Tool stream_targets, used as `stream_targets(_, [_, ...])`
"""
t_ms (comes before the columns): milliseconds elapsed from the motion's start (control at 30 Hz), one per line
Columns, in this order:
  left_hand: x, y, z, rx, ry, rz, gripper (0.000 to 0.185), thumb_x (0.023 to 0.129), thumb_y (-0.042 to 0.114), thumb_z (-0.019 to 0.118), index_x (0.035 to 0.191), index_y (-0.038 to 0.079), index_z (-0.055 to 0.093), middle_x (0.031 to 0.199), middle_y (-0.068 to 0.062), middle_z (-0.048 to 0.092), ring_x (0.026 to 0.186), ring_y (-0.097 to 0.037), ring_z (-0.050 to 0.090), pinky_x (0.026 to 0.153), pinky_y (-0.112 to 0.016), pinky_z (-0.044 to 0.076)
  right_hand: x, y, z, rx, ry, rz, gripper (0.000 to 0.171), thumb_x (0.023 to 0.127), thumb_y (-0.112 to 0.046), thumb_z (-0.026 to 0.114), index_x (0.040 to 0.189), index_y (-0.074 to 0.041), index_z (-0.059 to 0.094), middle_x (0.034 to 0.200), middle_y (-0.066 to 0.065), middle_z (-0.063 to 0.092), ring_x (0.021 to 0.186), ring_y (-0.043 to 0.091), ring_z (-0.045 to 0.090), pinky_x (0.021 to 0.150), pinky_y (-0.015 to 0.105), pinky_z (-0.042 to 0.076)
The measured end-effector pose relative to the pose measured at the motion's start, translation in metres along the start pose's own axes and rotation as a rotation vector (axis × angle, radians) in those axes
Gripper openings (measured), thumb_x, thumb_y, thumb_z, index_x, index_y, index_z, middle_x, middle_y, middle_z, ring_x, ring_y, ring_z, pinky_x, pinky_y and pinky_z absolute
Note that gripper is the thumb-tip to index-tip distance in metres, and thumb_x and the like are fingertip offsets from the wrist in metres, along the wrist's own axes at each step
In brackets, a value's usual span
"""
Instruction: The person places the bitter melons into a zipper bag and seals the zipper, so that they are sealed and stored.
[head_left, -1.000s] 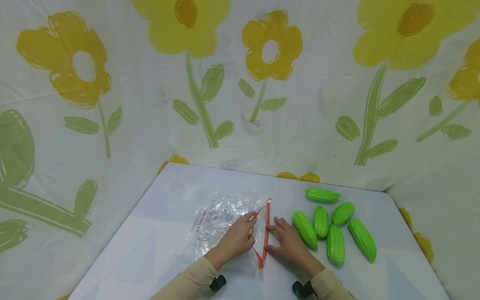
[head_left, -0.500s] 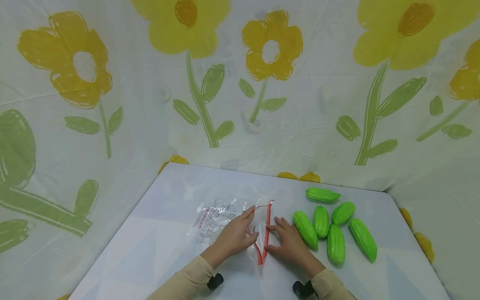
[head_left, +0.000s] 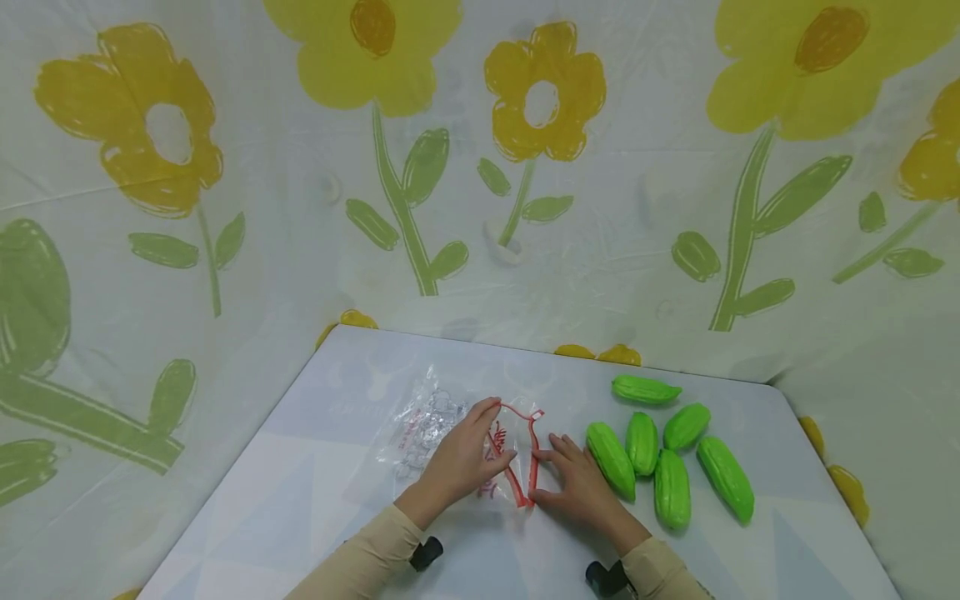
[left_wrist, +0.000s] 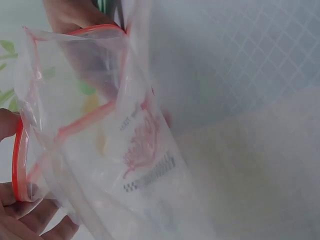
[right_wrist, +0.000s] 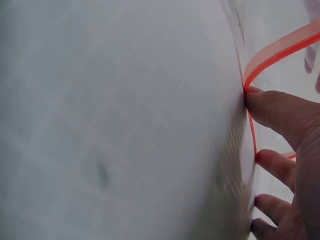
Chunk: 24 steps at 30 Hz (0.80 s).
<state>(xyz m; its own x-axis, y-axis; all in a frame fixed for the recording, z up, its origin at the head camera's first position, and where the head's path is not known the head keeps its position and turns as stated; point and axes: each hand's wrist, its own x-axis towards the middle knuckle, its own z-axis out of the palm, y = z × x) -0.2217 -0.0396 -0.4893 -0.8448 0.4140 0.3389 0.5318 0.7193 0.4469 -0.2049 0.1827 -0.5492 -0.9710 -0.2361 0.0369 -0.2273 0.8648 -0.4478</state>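
On a pale table [head_left: 330, 400], a clear bag [head_left: 429, 429] touches spread left fingers [head_left: 478, 421] and spread right fingers [head_left: 557, 460] at its red mouth [left_wrist: 15, 165].

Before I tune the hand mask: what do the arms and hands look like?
Long tan sleeves, left sleeve and right sleeve; left hand and right hand ungloved. A small black rounded device shows near each cuff: left device, right device. No cable visible.

The plastic bag [head_left: 438, 421] now gapes wider at its red rim [head_left: 533, 477].
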Motion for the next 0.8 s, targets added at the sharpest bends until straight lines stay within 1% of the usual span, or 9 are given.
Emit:
stream_targets(167, [-0.001,-0.004,0.002,-0.001,-0.023,-0.017,0.076,0.081,0.047,0.065,0.140,0.006,0.040,0.147,0.000,0.033,0.127,-0.020,0.044,0.098,-0.036,0.043,0.000,-0.001,0.000,0.009,-0.009,0.006,0.063,0.069,-0.055,0.073,0.125,-0.028,0.059,0.146,0.005,0.037,0.139,0.029,0.021,0.111,0.055,0.011])
stream_targets(300, [-0.001,-0.006,0.003,0.003,-0.060,-0.047,0.079,0.081,0.050,0.064,0.141,0.006,0.038,0.151,-0.001,0.028,0.131,-0.021,0.038,0.100,-0.038,0.040,0.000,-0.001,0.000,0.012,-0.016,0.015,0.063,0.069,-0.055,0.073,0.125,-0.029,0.058,0.147,0.004,0.036,0.139,0.028,0.020,0.111,0.055,0.010])
stream_targets(367, [-0.001,-0.007,0.003,0.004,-0.078,-0.051,0.080,0.082,0.051,0.063,0.142,0.006,0.037,0.152,-0.001,0.026,0.133,-0.021,0.035,0.102,-0.038,0.038,0.000,-0.001,0.000,0.007,-0.018,0.021,0.064,0.069,-0.056,0.073,0.126,-0.030,0.058,0.147,0.003,0.036,0.140,0.027,0.019,0.112,0.054,0.009])
stream_targets(467, [-0.001,-0.008,0.003,0.016,-0.093,-0.036,0.081,0.082,0.052,0.063,0.142,0.005,0.036,0.152,-0.002,0.025,0.134,-0.021,0.034,0.103,-0.038,0.037,0.001,0.000,0.001,0.001,-0.016,0.017,0.064,0.070,-0.057,0.072,0.126,-0.030,0.057,0.147,0.003,0.036,0.140,0.028,0.020,0.111,0.055,0.010])
stream_targets(633, [-0.001,-0.010,0.003,0.053,-0.090,0.015,0.082,0.082,0.055,0.060,0.142,0.004,0.036,0.152,-0.003,0.026,0.134,-0.022,0.034,0.103,-0.038,0.038,0.003,0.001,-0.001,0.000,-0.033,0.025,0.065,0.070,-0.057,0.071,0.128,-0.031,0.056,0.148,0.003,0.034,0.140,0.028,0.018,0.111,0.055,0.010])
stream_targets(800, [-0.001,-0.012,0.002,0.069,-0.085,0.034,0.085,0.082,0.059,0.057,0.142,0.003,0.035,0.151,-0.004,0.027,0.133,-0.021,0.035,0.103,-0.036,0.038,0.007,0.002,-0.004,-0.003,-0.059,0.038,0.065,0.072,-0.056,0.071,0.130,-0.031,0.054,0.149,0.004,0.033,0.140,0.028,0.016,0.111,0.055,0.009])
